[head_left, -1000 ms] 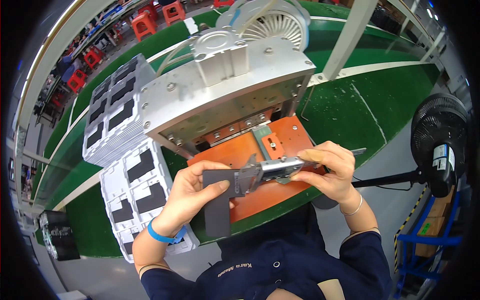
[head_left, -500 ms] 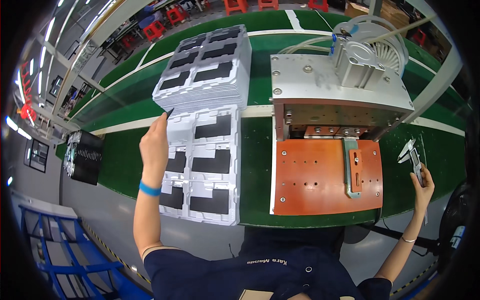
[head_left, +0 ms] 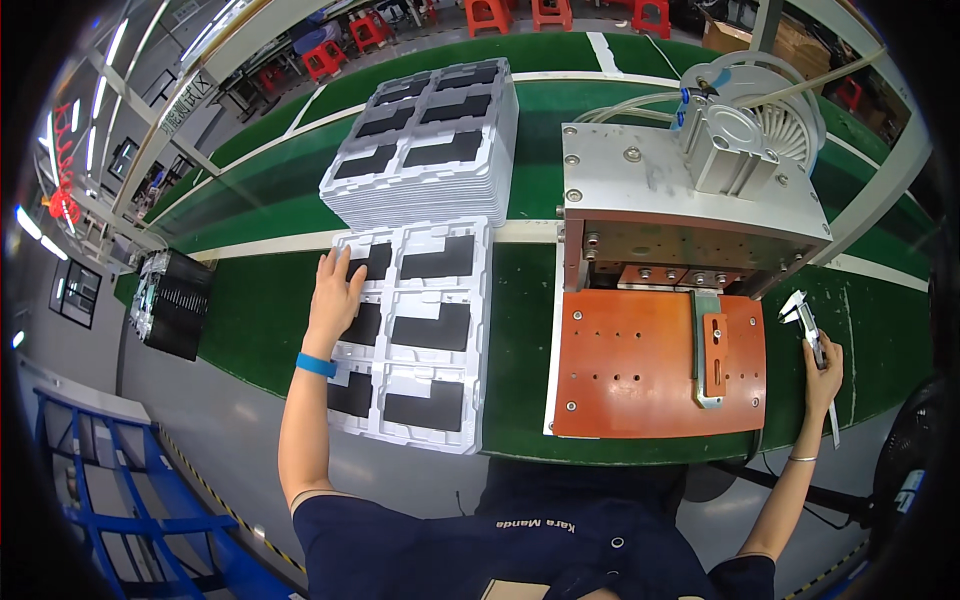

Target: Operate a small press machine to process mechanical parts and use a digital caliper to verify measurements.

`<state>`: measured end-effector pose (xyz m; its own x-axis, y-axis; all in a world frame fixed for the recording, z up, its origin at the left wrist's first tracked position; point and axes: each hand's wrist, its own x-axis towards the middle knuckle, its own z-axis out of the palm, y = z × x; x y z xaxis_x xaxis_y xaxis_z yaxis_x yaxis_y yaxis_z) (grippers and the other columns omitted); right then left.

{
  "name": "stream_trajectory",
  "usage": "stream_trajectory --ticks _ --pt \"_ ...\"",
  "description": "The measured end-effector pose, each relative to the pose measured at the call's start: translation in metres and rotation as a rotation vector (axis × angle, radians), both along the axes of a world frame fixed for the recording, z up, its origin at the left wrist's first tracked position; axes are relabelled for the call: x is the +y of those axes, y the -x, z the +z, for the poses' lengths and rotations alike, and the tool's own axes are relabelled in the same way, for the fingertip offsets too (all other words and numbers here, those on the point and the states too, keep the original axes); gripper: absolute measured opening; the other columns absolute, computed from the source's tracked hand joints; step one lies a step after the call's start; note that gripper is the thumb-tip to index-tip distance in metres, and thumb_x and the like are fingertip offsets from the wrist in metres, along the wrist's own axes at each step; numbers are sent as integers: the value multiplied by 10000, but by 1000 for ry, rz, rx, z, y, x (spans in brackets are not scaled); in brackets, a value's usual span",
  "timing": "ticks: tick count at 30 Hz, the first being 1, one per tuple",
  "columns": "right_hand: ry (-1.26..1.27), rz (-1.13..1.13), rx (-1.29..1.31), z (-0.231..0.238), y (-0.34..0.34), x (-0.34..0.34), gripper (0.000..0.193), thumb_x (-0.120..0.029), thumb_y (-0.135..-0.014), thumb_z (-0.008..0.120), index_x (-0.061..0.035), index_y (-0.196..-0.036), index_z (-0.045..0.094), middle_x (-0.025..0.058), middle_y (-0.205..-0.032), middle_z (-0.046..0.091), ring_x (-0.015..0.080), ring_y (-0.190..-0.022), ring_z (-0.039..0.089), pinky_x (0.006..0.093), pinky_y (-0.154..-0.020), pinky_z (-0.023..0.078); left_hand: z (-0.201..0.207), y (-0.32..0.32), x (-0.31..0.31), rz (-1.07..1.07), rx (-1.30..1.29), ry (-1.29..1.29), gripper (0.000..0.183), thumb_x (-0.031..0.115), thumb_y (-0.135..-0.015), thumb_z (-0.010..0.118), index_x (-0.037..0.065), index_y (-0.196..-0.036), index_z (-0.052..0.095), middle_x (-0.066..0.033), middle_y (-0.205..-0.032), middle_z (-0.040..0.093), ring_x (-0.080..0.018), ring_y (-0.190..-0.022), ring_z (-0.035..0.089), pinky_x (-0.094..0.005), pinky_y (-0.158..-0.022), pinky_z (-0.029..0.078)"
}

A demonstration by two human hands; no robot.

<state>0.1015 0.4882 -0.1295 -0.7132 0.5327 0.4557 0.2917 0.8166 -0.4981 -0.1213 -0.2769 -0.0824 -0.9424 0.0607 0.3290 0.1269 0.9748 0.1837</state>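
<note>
We grasp a caliper [head_left: 808,324] in our right hand [head_left: 823,379], beside the orange plate [head_left: 625,405]; our left hand [head_left: 337,295] reaches a black piece [head_left: 380,260] in the white tray's [head_left: 478,350] upper-left compartment, grip unclear.

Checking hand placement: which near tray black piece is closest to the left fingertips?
Back left black piece in the near tray: the left hand has its fingertips there; the other five lie farther off.

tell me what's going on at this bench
A person's left hand, fingers spread, is at the far-left black piece in the near tray; whether it touches is hard to tell. The right hand holds a caliper, right of the press. Six black pieces show in that tray, and a stack of trays stands behind it.
</note>
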Motion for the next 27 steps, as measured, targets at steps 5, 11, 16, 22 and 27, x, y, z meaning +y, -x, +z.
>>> stream_trajectory --ticks 5,11,16,22,27 --pt "-233 2 -136 9 -2 -5 338 -199 -858 774 -60 -1162 725 68 -953 626 217 -891 571 324 -828 460 -2 8 3 -88 4 6 366 284 -948 655 16 -1194 616 -245 -1297 576 -449 -1266 496 -474 -1079 414" --pt "-207 28 -31 12 3 -13 370 -181 -855 773 -30 -1186 706 87 -982 639 241 -936 565 352 -876 455 35 -1 63 -249 237 -79 423 228 -887 732 1 -1220 605 -217 -1258 600 -407 -1154 556 -459 -995 451" --pt "-175 6 81 6 -2 -10 351 -169 -881 762 -41 -1203 704 84 -1020 654 231 -958 594 347 -887 466 32 14 109 -438 -42 -104 468 383 -788 821 7 -1027 676 -161 -1003 680 -357 -970 622 -441 -854 493" --pt "31 -69 221 5 -11 -19 267 -85 -902 724 -37 -1164 719 59 -953 643 167 -869 602 293 -797 482 19 39 119 -460 -62 -59 593 458 -708 866 -59 -868 621 -194 -836 602 -375 -816 597 -445 -722 485" --pt "82 46 248 40 -8 -64 256 -31 -875 720 9 -1128 714 75 -914 657 162 -858 605 280 -794 479 34 10 120 -330 92 -228 332 167 -888 721 -33 -757 491 -178 -744 476 -375 -678 472 -450 -613 364"
